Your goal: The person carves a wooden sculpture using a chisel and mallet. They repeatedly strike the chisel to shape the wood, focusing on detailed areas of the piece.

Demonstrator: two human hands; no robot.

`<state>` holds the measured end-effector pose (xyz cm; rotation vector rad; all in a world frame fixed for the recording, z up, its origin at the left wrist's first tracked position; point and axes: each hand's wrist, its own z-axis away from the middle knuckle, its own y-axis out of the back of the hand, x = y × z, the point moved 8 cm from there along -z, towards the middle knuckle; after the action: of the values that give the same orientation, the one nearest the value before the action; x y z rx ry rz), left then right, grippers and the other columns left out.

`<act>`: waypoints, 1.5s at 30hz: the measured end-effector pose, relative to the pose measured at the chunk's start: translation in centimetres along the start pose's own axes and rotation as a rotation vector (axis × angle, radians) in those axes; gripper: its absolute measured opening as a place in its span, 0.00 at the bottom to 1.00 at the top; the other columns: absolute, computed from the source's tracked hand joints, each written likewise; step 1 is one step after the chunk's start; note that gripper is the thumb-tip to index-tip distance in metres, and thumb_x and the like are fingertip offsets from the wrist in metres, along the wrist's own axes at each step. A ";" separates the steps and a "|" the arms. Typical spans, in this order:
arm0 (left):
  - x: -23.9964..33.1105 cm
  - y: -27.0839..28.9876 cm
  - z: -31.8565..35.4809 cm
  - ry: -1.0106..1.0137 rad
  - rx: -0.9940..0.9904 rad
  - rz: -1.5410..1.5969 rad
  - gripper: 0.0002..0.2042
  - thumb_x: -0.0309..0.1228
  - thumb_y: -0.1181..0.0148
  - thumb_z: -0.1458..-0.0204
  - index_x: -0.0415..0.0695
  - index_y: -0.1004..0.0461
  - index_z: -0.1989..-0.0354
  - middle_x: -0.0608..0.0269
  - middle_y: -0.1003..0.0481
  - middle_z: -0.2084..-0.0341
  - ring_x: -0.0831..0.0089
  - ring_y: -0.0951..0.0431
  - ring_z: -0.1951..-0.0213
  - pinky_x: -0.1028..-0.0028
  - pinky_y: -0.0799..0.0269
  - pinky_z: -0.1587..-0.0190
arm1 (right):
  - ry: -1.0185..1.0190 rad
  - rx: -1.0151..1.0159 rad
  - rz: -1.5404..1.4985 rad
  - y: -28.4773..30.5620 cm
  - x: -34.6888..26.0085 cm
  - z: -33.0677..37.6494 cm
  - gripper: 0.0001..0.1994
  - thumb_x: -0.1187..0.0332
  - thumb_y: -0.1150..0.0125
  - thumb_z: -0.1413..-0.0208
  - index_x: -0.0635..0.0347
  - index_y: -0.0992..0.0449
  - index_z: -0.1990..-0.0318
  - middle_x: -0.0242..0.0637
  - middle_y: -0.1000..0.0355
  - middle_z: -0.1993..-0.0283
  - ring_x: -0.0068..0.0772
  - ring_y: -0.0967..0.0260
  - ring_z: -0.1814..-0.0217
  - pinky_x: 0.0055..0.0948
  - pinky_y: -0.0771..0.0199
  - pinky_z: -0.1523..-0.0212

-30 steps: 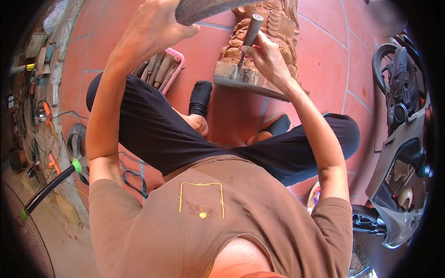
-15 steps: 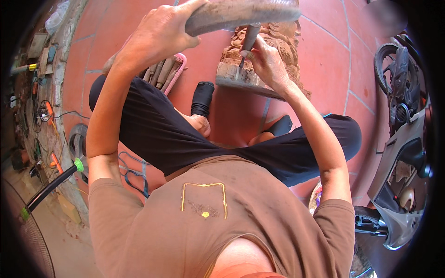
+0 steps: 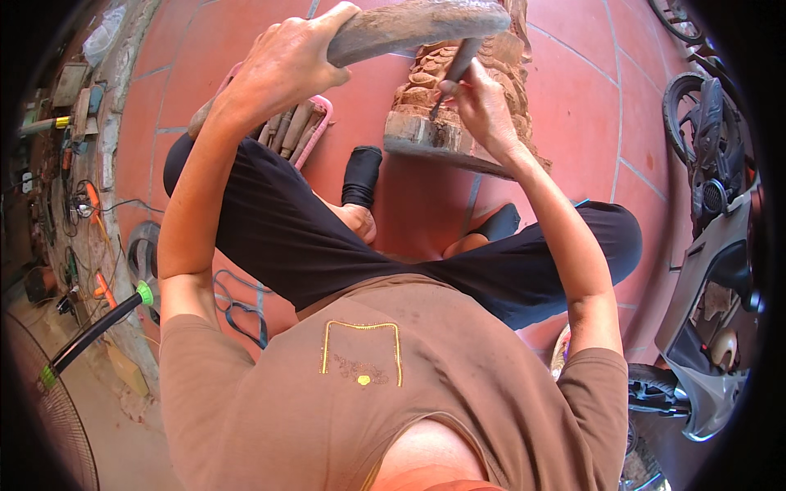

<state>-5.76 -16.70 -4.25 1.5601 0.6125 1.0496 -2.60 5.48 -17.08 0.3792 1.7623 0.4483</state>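
Note:
My left hand (image 3: pixel 299 61) is closed round one end of a thick wooden mallet (image 3: pixel 409 31), a long worn block reaching to the right. The mallet's far end is at the top of a chisel's handle. My right hand (image 3: pixel 483 102) grips the chisel (image 3: pixel 458 65), held tilted with its dark blade running down to the left. The blade's tip is at the near end of a brown wood carving (image 3: pixel 446 135), which lies on the floor beyond my feet. Rounded, scale-like shapes cover the carving's upper side, partly hidden by the mallet and my right hand.
A pink-rimmed basket of wooden-handled tools (image 3: pixel 301 131) sits beside my left knee. Red floor tiles (image 3: pixel 573 106) lie around the carving. At the right stands a motorbike (image 3: pixel 716 327); at the lower left is a fan (image 3: pixel 49 417). Cables and tools (image 3: pixel 90 204) line the left edge.
The mallet has come down onto the chisel's handle, moving slightly left. The chisel leans more to the right at its top, and its tip has shifted a little right along the carving.

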 end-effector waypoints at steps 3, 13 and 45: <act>0.4 1.4 0.2 0.006 0.010 0.066 0.32 0.29 0.28 0.57 0.43 0.32 0.40 0.39 0.20 0.61 0.45 0.19 0.56 0.57 0.23 0.53 | -0.090 0.086 0.010 2.3 1.2 -1.1 0.09 0.74 0.39 0.39 0.64 0.32 0.55 0.44 0.21 0.70 0.37 0.19 0.67 0.37 0.21 0.65; 1.5 2.7 0.2 -0.038 0.060 0.199 0.30 0.29 0.29 0.58 0.41 0.31 0.43 0.37 0.21 0.61 0.44 0.19 0.55 0.57 0.23 0.52 | -0.193 -0.122 -0.326 -1.0 1.1 0.2 0.14 0.69 0.42 0.33 0.63 0.33 0.45 0.36 0.26 0.55 0.27 0.24 0.53 0.30 0.16 0.52; 0.6 -0.6 -1.0 -0.066 -0.025 -0.047 0.31 0.31 0.29 0.55 0.48 0.33 0.40 0.42 0.20 0.65 0.43 0.19 0.59 0.54 0.25 0.56 | -0.033 -0.030 -0.156 0.2 1.2 0.6 0.11 0.74 0.38 0.40 0.62 0.33 0.54 0.46 0.22 0.68 0.44 0.20 0.67 0.39 0.23 0.66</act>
<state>-6.20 -15.54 -4.65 1.5453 0.5860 0.9627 -2.33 6.24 -18.11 0.2243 1.7368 0.3552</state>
